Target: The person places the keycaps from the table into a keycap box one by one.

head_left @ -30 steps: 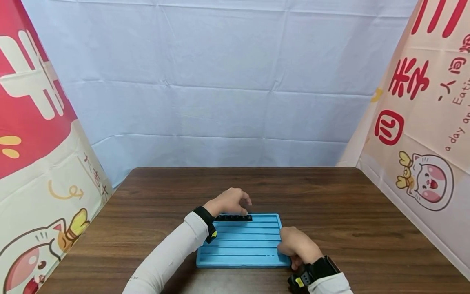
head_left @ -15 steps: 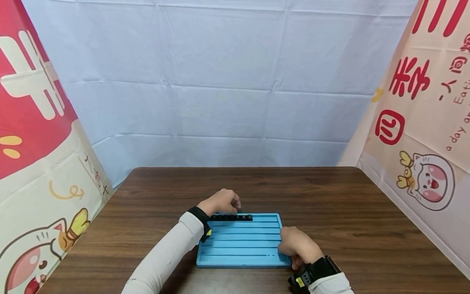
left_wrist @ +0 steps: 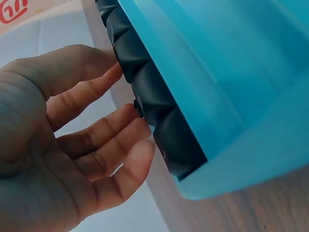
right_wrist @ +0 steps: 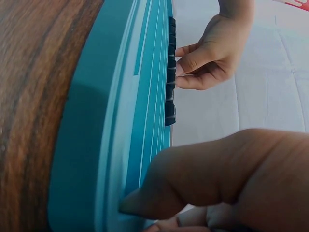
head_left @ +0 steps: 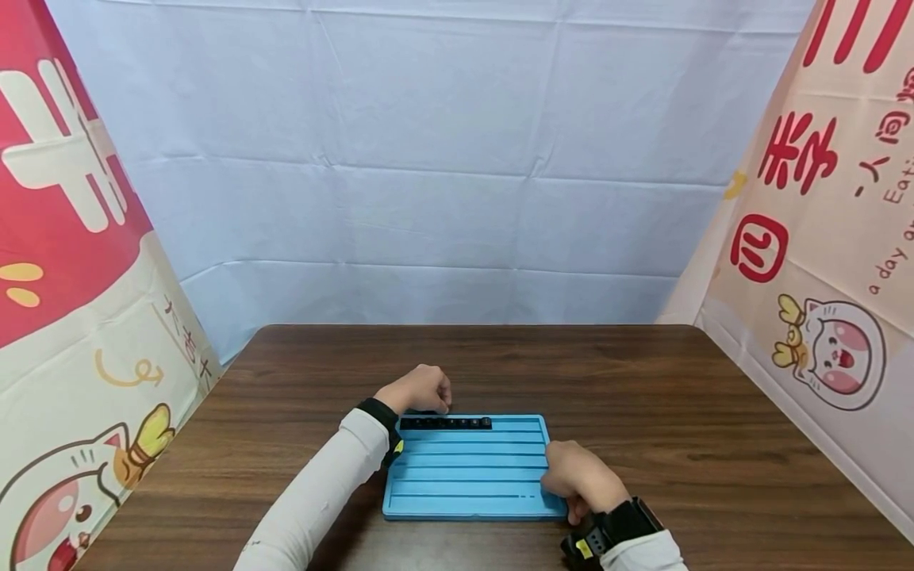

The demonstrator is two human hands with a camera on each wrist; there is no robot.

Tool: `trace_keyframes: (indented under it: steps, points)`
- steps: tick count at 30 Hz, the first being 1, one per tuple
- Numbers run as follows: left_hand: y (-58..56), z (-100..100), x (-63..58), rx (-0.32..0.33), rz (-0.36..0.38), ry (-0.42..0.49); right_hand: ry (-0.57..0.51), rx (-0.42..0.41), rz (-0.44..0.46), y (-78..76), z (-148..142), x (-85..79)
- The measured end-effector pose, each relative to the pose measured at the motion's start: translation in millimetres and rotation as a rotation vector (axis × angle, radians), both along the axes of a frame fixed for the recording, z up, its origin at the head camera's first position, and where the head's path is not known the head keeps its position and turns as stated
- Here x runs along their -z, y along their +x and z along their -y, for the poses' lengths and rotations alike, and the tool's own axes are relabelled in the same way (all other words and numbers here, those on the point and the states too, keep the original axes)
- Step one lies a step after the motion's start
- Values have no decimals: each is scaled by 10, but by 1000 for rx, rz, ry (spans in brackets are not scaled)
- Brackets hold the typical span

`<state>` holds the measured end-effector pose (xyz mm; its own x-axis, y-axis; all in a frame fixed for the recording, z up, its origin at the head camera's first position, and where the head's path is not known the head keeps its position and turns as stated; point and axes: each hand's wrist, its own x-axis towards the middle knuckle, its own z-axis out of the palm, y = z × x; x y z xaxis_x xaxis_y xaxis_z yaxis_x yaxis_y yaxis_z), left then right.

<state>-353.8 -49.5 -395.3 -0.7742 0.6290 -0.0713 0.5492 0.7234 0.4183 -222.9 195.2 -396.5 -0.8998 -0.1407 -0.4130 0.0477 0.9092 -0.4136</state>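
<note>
A light-blue ridged tray lies on the table, with a row of black keycaps along its far groove. At the row's left part is my left hand, fingers bent. In the left wrist view, its thumb and index finger meet at a black keycap in the row. The other fingertips lie close beside it, near a small black nub. My right hand grips the tray's near right corner. Its thumb presses the rim in the right wrist view, and the other fingers are partly hidden.
The brown wooden table extends around the tray. A pale blue cloth hangs behind it. Printed cloths stand at the left and right. Several grooves of the tray run parallel to the keycap row.
My left hand has moved left along the keycap row, uncovering more keycaps, and its fingers have curled in more. The tray and my right hand have stayed put.
</note>
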Motion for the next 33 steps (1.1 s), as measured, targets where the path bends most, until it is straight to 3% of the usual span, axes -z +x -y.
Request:
trace_keyframes:
  steps: [5, 12, 18, 33]
  points:
    - [-5, 37, -7, -15, 10, -25, -11, -6, -8, 6, -8, -2]
    - [-10, 82, -19, -87, 57, -42, -8, -1, -14, 7, -2, -8]
    - [2, 122, -26, -107, 16, -74, -4, 11, -24, 5, 9, -3]
    - [-16, 178, 20, -144, 33, -28, 0, 9, -27, 7, 6, 2]
